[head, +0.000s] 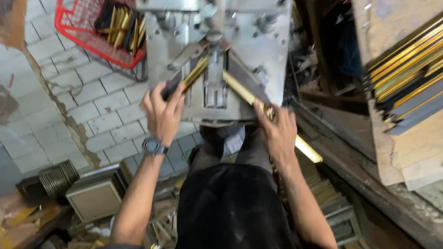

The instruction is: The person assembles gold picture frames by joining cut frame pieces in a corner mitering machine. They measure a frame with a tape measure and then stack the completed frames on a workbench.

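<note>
Head view, looking down: left hand (164, 112), a dark wristwatch (154, 147) just below it, grips a dark gold-edged moulding strip (189, 78); right hand (279, 134) clasps a matching gold-faced strip (244, 92). Both strips slant inward, meeting beyond the fingers on the grey steel machine table (258, 49), seemingly to form a corner. Farther left sits a red wire basket (70, 23) of offcuts.

A framing workshop: metal joining machine (211, 51), stacked gold-edged mouldings (423, 66), red basket (70, 18) of offcuts.
</note>
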